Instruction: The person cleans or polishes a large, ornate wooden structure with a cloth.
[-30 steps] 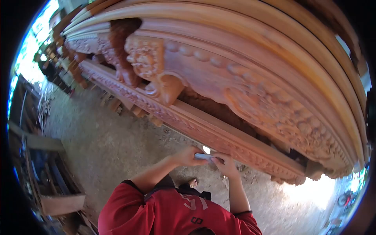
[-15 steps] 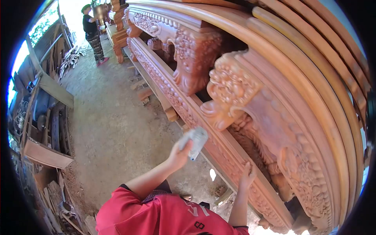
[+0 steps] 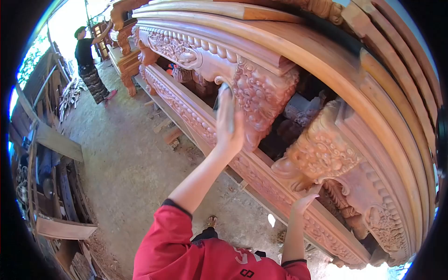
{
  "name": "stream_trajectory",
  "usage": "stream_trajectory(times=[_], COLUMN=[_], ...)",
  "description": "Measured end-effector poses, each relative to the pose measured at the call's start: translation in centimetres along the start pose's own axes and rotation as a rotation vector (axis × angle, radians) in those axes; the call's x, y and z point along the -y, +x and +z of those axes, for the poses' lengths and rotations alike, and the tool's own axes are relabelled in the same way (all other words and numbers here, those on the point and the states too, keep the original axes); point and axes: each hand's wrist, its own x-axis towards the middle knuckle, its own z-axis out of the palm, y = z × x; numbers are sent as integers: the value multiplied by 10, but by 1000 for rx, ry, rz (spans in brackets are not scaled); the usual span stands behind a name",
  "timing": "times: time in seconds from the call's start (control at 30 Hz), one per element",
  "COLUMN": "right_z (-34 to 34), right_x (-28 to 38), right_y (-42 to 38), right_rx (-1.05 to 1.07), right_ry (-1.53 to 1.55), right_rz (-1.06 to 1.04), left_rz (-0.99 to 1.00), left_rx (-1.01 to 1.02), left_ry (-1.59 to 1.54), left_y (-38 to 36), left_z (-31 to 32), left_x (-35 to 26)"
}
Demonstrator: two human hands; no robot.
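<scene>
My left hand (image 3: 229,133) is pressed against a carved wooden leg (image 3: 263,93) of a long reddish piece of furniture. Under its fingers is a folded grey sheet that looks like sandpaper (image 3: 216,103), mostly hidden by the hand. My right hand (image 3: 304,203) rests by the lower carved rail (image 3: 261,179), fingers stretched toward the foot of a second, paler carved leg (image 3: 322,144). Nothing shows in that hand.
Long curved wooden rails (image 3: 396,112) are stacked along the right. Another person (image 3: 86,60) stands at the far left beside more carved furniture (image 3: 125,60). Scrap boards (image 3: 65,227) lean along the left side, and wood offcuts (image 3: 172,135) lie under the rail.
My left hand has moved up and away with the grey sheet, from the lower rail to the carved leg. My right hand has shifted along the rail and straightened its fingers. The view has turned.
</scene>
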Motion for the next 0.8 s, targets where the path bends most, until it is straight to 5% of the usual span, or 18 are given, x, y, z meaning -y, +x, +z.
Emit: stream_trajectory(times=[0.17,0.27,0.33,0.6,0.8], right_z=[29,34,25,23,32], right_x=[0,8,-10,-25,-14], right_y=[0,-4,2,5,6], right_rx=[-96,-166,-66,-117,-143], right_ry=[-232,-211,-441,-503,-522], right_rz=[-25,149,-160,-235,-217], left_rz=[111,213,266,155,375], left_rx=[200,289,286,202,272], left_ry=[256,222,237,171,239], left_y=[24,-15,-20,84,-4], left_z=[50,53,52,52,59], left_x=[12,23,36,27,45])
